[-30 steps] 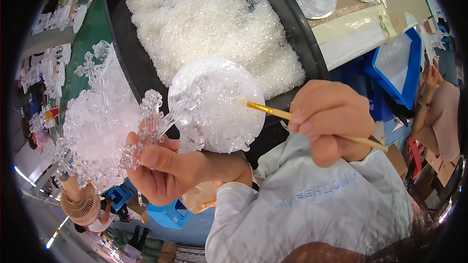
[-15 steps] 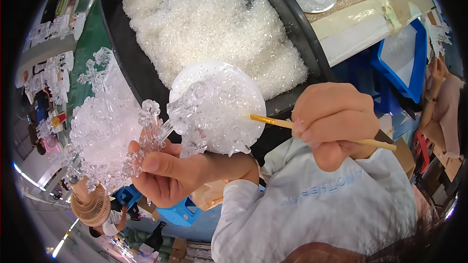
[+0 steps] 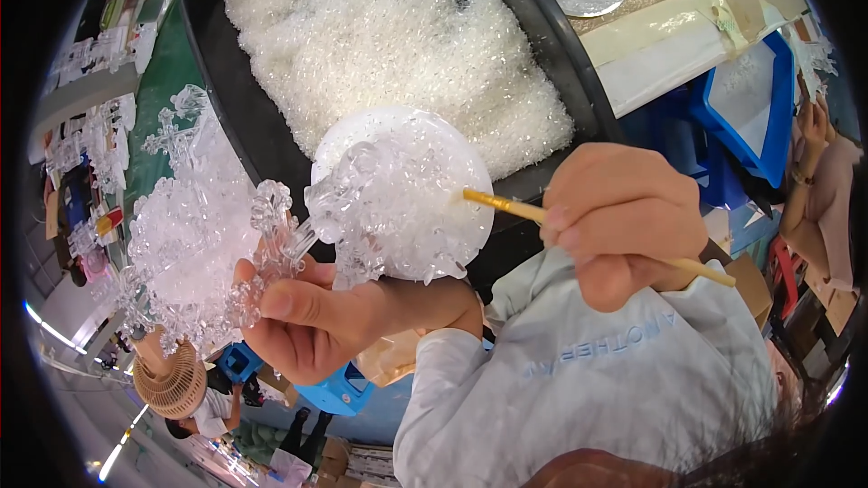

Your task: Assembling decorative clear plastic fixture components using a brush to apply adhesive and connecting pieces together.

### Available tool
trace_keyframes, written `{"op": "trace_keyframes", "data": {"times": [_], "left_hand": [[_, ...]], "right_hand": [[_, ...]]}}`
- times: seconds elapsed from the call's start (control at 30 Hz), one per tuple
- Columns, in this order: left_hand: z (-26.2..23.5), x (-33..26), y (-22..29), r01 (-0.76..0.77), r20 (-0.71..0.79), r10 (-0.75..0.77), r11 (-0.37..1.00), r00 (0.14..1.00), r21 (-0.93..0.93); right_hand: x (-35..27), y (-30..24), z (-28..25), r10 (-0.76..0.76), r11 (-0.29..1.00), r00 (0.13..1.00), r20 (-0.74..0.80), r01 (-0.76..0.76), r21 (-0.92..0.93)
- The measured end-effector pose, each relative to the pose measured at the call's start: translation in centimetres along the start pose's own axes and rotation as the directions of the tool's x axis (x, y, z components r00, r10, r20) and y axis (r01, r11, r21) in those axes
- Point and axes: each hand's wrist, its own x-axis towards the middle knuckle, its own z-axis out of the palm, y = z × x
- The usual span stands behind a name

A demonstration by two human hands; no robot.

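Note:
My left hand [image 3: 312, 316] is closed around a clear plastic ornament [image 3: 278, 235] with knobby, sparkling parts. A clear stem leads from it toward a round white disc [image 3: 425, 126], whose face bears clear, lumpy decoration and glittering grains. I cannot tell whether the disc is joined to the piece in my fingers. Between the fingertips and thumb of my right hand [image 3: 624, 226] is a thin wooden paintbrush [image 3: 515, 207]. Its tip lies over the right part of the disc; the bristles are hard to make out against the white.
Below the disc, a black tray [image 3: 592, 95] holds a heap of clear granules [image 3: 389, 45]. More clear plastic pieces [image 3: 185, 253] crowd the left side. Blue bins [image 3: 768, 158] and a co-worker's arm [image 3: 805, 181] are at right. A beige fan [image 3: 170, 380] stands lower left.
The disc and my right hand have shifted very slightly, the hand a little upward. Both hands keep the same hold.

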Motion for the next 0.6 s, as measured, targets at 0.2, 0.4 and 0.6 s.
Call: {"op": "trace_keyframes", "data": {"times": [0.2, 0.4, 0.6], "left_hand": [[0.0, 0.0, -0.8, -0.046, -0.043, 0.045, 0.999, 0.998, -0.013], [-0.4, 0.1, -0.3, -0.015, 0.015, 0.015, 1.000, 1.000, -0.001], [-0.2, 0.2, -0.6, -0.053, 0.022, 0.054, 0.998, 0.998, -0.034]], "right_hand": [[0.0, 0.0, -0.1, -0.018, 1.000, 1.000, 0.009, 0.018, -0.002], [-0.1, 0.1, -0.8, -0.065, 0.998, 0.986, 0.151, 0.067, -0.005], [-0.8, 0.0, 0.0, -0.074, 0.996, 0.988, -0.135, 0.081, 0.044]]}}
